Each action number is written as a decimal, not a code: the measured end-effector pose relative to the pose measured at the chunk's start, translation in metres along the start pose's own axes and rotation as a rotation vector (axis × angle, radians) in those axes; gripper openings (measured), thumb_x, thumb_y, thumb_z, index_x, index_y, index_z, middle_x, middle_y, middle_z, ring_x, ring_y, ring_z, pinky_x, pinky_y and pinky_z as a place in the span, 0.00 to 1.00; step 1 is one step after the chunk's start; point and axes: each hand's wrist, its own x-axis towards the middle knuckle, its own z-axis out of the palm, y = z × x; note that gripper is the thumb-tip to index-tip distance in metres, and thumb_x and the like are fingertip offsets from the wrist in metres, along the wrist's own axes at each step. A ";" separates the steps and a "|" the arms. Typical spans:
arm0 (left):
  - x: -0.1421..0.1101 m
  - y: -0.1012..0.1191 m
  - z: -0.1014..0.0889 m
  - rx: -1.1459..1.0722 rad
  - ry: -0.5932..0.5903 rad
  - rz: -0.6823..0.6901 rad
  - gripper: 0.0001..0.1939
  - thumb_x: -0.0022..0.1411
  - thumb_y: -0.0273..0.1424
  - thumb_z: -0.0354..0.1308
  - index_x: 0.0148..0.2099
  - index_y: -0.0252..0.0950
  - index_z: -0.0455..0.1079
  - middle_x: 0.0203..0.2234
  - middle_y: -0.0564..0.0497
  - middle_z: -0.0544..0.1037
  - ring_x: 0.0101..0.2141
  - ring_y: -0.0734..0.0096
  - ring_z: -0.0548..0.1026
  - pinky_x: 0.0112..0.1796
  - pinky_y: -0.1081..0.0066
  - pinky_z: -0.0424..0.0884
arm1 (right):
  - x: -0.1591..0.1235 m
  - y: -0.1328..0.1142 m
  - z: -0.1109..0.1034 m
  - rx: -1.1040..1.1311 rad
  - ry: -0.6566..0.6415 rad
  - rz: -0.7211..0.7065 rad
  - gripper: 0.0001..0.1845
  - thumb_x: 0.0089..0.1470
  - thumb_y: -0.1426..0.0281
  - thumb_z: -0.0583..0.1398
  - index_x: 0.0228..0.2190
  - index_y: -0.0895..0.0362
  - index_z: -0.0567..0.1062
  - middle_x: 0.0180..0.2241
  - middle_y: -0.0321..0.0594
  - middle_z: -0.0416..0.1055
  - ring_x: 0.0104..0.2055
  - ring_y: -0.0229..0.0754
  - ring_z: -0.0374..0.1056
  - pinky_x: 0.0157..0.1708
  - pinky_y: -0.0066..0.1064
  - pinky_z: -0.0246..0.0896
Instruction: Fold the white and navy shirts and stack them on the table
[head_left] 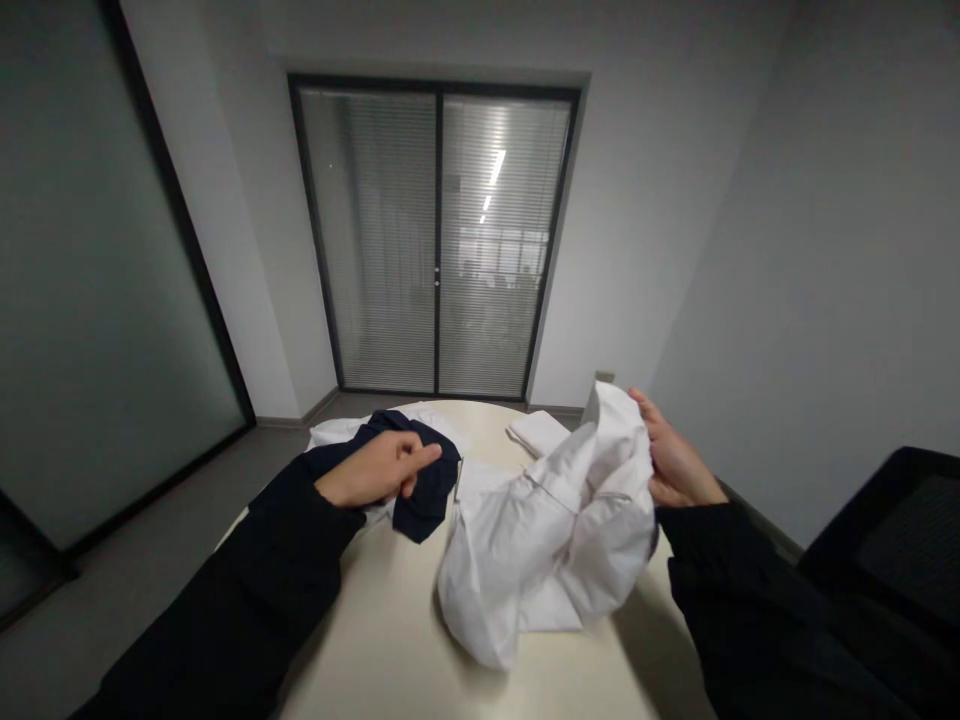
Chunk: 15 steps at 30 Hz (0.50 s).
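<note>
My right hand [679,465] grips a crumpled white garment [551,520] by its upper right edge. The cloth is lifted on that side and hangs in loose folds toward the table, with a seam across its middle. Over a bunched navy cloth [424,505] at the left is my left hand [390,467]. Its fingers are curled, the thumb side points right, and no cloth shows between them. Whether this hand touches the navy cloth is unclear. Part of a white cloth [337,430] lies under and behind the navy one.
The cream round-ended table [375,640] bears everything. A folded white cloth [540,433] lies at its far right, and another flat white piece [551,605] shows beneath the lifted garment. A black mesh chair [892,540] stands at the right. Behind is a glass partition with blinds [439,240].
</note>
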 end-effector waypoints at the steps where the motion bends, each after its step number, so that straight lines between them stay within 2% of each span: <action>1: -0.002 -0.004 0.013 0.051 -0.120 -0.102 0.25 0.60 0.55 0.50 0.26 0.37 0.59 0.14 0.53 0.71 0.12 0.76 0.63 0.15 0.77 0.54 | 0.002 0.006 -0.002 -0.011 0.014 0.006 0.31 0.47 0.76 0.63 0.52 0.45 0.67 0.29 0.28 0.76 0.23 0.35 0.71 0.24 0.24 0.72; 2: -0.004 -0.009 0.027 0.078 -0.252 -0.218 0.27 0.60 0.57 0.48 0.25 0.38 0.58 0.14 0.51 0.73 0.11 0.73 0.66 0.15 0.75 0.56 | 0.004 0.011 -0.002 -0.011 0.024 0.015 0.31 0.46 0.78 0.62 0.52 0.47 0.67 0.30 0.28 0.76 0.23 0.34 0.71 0.23 0.23 0.71; 3: -0.006 -0.015 0.042 0.120 -0.329 -0.310 0.29 0.58 0.59 0.47 0.25 0.38 0.59 0.13 0.51 0.72 0.11 0.70 0.67 0.15 0.74 0.55 | 0.004 0.015 -0.001 -0.010 0.025 0.027 0.31 0.47 0.78 0.62 0.52 0.48 0.67 0.32 0.30 0.77 0.24 0.33 0.71 0.24 0.22 0.71; 5: -0.011 -0.029 0.074 0.179 -0.375 -0.272 0.30 0.55 0.61 0.50 0.24 0.37 0.63 0.11 0.53 0.68 0.12 0.66 0.69 0.16 0.72 0.59 | 0.001 0.021 0.004 -0.016 0.026 0.048 0.30 0.48 0.75 0.62 0.54 0.51 0.65 0.37 0.34 0.77 0.29 0.35 0.73 0.26 0.23 0.72; 7: -0.014 -0.046 0.102 0.332 -0.186 -0.123 0.28 0.52 0.59 0.56 0.26 0.36 0.68 0.12 0.53 0.67 0.16 0.64 0.73 0.19 0.71 0.61 | -0.005 0.024 0.011 -0.055 0.025 0.018 0.34 0.48 0.71 0.64 0.56 0.51 0.63 0.44 0.38 0.76 0.37 0.37 0.74 0.31 0.23 0.73; 9: -0.013 -0.064 0.123 0.541 0.043 -0.041 0.26 0.45 0.55 0.63 0.33 0.36 0.71 0.20 0.50 0.73 0.24 0.56 0.77 0.23 0.67 0.66 | -0.010 0.028 0.018 -0.148 0.010 -0.057 0.43 0.45 0.71 0.67 0.60 0.51 0.57 0.50 0.41 0.73 0.45 0.39 0.73 0.37 0.23 0.73; 11: -0.009 -0.078 0.133 0.654 0.125 0.030 0.20 0.45 0.43 0.66 0.38 0.36 0.71 0.24 0.49 0.75 0.28 0.53 0.78 0.25 0.65 0.68 | -0.013 0.032 0.021 -0.283 -0.016 -0.134 0.54 0.41 0.75 0.67 0.64 0.49 0.49 0.55 0.42 0.68 0.51 0.41 0.70 0.42 0.25 0.72; 12: -0.007 -0.082 0.133 0.669 0.126 0.053 0.17 0.45 0.36 0.66 0.38 0.36 0.70 0.23 0.49 0.75 0.27 0.54 0.78 0.25 0.65 0.68 | -0.013 0.035 0.020 -0.356 -0.024 -0.169 0.56 0.41 0.76 0.66 0.65 0.48 0.46 0.58 0.42 0.66 0.52 0.42 0.69 0.44 0.27 0.71; 15: 0.001 -0.081 0.115 0.453 -0.016 0.093 0.11 0.49 0.25 0.57 0.38 0.36 0.68 0.19 0.55 0.72 0.20 0.63 0.75 0.21 0.70 0.67 | -0.007 0.036 0.013 -0.515 0.014 -0.277 0.51 0.42 0.77 0.61 0.65 0.45 0.49 0.63 0.41 0.57 0.53 0.43 0.68 0.45 0.30 0.71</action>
